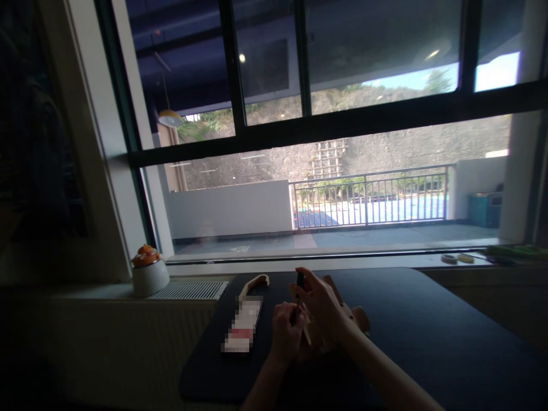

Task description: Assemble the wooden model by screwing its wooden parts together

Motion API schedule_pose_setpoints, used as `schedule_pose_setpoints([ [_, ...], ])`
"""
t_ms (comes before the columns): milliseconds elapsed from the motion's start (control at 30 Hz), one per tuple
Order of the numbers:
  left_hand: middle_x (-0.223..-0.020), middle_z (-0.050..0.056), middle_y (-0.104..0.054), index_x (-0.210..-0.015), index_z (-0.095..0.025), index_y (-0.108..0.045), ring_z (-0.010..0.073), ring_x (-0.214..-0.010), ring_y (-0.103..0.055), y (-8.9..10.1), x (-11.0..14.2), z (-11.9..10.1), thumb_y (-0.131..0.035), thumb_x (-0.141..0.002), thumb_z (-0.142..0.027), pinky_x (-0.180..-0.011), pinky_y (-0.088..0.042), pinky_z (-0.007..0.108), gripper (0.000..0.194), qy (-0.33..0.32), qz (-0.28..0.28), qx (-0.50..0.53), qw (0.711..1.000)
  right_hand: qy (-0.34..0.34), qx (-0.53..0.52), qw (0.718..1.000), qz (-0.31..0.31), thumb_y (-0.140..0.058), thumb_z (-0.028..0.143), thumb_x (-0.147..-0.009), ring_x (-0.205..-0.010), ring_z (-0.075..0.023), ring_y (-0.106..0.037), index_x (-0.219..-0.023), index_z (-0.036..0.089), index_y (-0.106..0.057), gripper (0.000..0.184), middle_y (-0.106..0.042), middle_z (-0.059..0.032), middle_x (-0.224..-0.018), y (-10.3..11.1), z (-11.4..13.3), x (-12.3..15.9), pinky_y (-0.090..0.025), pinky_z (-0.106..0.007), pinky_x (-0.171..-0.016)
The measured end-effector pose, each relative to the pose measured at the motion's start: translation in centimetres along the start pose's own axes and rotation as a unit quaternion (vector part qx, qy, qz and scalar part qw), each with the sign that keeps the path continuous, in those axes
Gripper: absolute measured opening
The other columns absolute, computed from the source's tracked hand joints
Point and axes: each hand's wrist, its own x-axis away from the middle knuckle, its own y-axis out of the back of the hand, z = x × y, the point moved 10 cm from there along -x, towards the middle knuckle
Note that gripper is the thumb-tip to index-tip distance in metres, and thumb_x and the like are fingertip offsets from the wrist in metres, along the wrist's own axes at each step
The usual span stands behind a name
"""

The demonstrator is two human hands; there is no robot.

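My right hand (319, 299) is closed round a black-handled tool (300, 278), which looks like a screwdriver held upright, handle on top. Its lower end points down to my left hand (287, 326), whose fingers are pinched together; what they grip is hidden. Both hands are over a light wooden assembly (334, 290) of flat strips and a rounded piece (362, 319) on the dark table (411, 337). My right hand and forearm cover much of it. Left of my hands, a curved wooden piece (257, 281) lies beyond a phone (244, 325) with a lit, blurred-out screen.
A white pot with an orange top (148, 271) stands on the radiator cover (188, 290) to the left. Tape rolls (458, 258) and a green item (514, 251) lie on the window sill at right. A large window (274, 131) rises behind the table.
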Motion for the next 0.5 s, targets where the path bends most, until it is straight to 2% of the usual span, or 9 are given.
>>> schedule_pose_setpoints([
  [100,-0.077,0.004,-0.061,-0.074,-0.019,-0.063,0.0218,-0.084,-0.055,-0.08,-0.01,-0.22,-0.051,-0.082,-0.019,-0.077,-0.043,0.033,0.015,-0.001,0.01,-0.004,1.0,0.001,-0.003,1.0,-0.011,-0.056,0.029,-0.081,-0.071,-0.0182,-0.065,-0.116,0.026,-0.06,0.036,-0.07,-0.0018,-0.082,0.27,0.2,0.07,-0.05,-0.027,-0.061],
  [267,-0.077,0.004,-0.061,-0.074,-0.019,-0.064,0.0217,-0.084,-0.054,-0.01,-0.07,-0.1,-0.052,-0.08,-0.018,-0.077,-0.043,0.033,0.013,0.006,0.005,0.002,1.0,-0.012,-0.013,0.998,-0.054,-0.051,0.029,-0.085,-0.072,-0.0206,-0.066,-0.131,0.022,-0.047,0.047,-0.07,-0.0049,-0.084,1.01,-0.37,0.07,-0.052,-0.032,-0.062],
  [500,-0.079,0.004,-0.062,-0.076,-0.019,-0.066,0.0212,-0.085,-0.054,-0.02,-0.12,0.04,-0.054,-0.079,-0.017,-0.078,-0.042,0.032,0.012,0.005,0.004,0.005,1.0,-0.01,-0.011,0.998,-0.065,-0.052,0.03,-0.084,-0.067,-0.0185,-0.065,-0.124,0.022,-0.052,0.041,-0.068,-0.0045,-0.082,0.89,-0.51,0.21,-0.051,-0.03,-0.059],
])
